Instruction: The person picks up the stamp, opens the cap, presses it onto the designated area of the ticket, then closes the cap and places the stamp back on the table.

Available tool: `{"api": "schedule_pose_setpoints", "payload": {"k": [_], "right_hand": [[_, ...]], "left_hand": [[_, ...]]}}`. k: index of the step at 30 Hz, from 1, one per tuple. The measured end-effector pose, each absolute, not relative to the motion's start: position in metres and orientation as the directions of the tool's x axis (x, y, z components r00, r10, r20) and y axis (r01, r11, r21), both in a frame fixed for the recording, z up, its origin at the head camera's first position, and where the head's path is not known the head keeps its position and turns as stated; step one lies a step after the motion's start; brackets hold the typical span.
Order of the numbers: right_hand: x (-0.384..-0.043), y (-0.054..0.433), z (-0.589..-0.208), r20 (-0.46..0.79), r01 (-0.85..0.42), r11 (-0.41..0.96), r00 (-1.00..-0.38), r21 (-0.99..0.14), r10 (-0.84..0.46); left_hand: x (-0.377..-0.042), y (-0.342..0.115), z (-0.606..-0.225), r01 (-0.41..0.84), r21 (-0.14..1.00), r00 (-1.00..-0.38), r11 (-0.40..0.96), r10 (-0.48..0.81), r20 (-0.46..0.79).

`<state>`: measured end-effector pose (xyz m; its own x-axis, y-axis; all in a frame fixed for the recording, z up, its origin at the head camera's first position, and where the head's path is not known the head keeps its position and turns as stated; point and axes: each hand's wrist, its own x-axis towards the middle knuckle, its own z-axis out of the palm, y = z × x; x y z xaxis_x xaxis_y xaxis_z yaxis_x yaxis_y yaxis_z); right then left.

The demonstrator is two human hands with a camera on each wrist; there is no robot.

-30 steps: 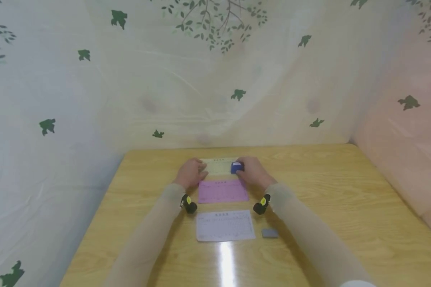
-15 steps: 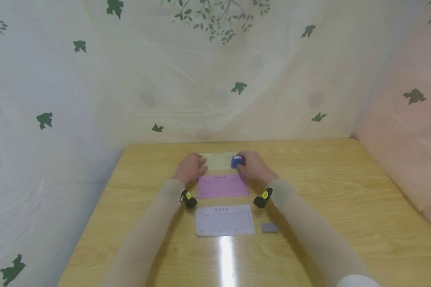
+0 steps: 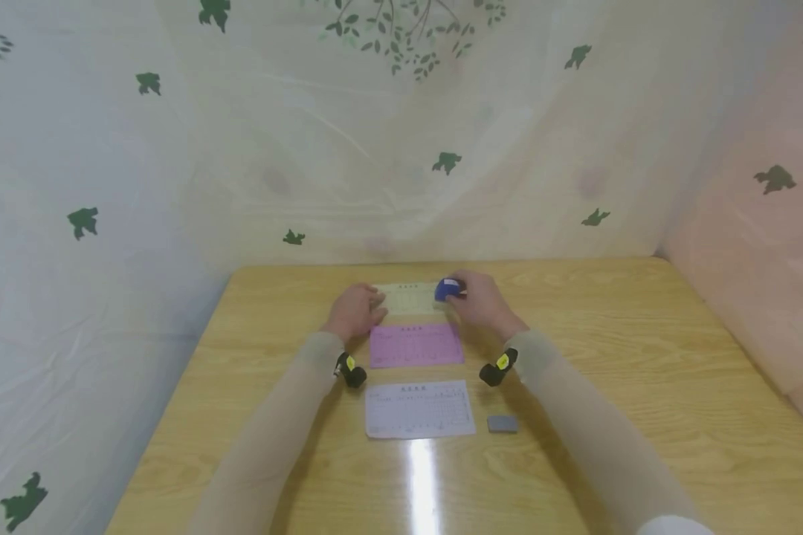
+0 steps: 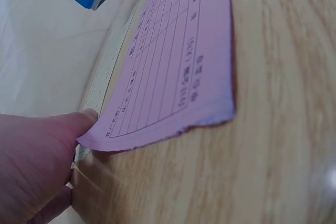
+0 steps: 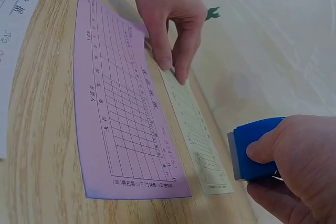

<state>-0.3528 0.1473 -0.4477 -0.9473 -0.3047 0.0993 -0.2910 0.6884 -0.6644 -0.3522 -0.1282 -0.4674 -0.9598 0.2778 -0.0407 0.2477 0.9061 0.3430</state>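
A blue stamp (image 3: 447,290) with a grey base is gripped between the thumb and fingers of my right hand (image 3: 483,303). In the right wrist view, the stamp (image 5: 256,149) is raised and tilted, apart from the pale yellow form (image 5: 195,135). My left hand (image 3: 355,310) presses the left end of that form with its fingertips. Nearer to me lies a pink form (image 3: 416,346), its corner curled up beside my left thumb in the left wrist view. A white form (image 3: 418,410) is closest. All carry printed tables.
To the right of the white form lies a small grey rectangular piece (image 3: 502,424). The wooden table (image 3: 616,349) ends at a pale cloth backdrop (image 3: 348,186) with leaf and bird prints. A bright reflection shows near the front.
My right hand has lifted the stamp off the yellow form, up and slightly right, tilting it. The left hand stays on the form. The head view has shifted slightly.
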Motion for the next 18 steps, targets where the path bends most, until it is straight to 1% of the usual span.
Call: {"api": "schedule_pose_setpoints", "payload": {"k": [5,13,16,18], "right_hand": [[-0.348,0.151,-0.444,0.092,-0.279,0.691,-0.951,-0.667,-0.296],[-0.345,0.157,-0.439,0.108,-0.286,0.701,-0.951,-0.653,-0.288],[-0.343,0.160,-0.437,0.109,-0.286,0.711,-0.953,-0.642,-0.284],[-0.342,0.162,-0.436,0.114,-0.289,0.716,-0.952,-0.636,-0.284]], "left_hand": [[-0.352,-0.132,-0.471,0.277,0.368,-0.953,0.888,0.304,-0.014],[-0.352,-0.140,-0.478,0.311,0.368,-0.945,0.876,0.325,0.025],[-0.352,-0.141,-0.479,0.299,0.390,-0.949,0.871,0.315,0.024],[-0.351,-0.142,-0.479,0.267,0.447,-0.957,0.854,0.288,0.022]]}}
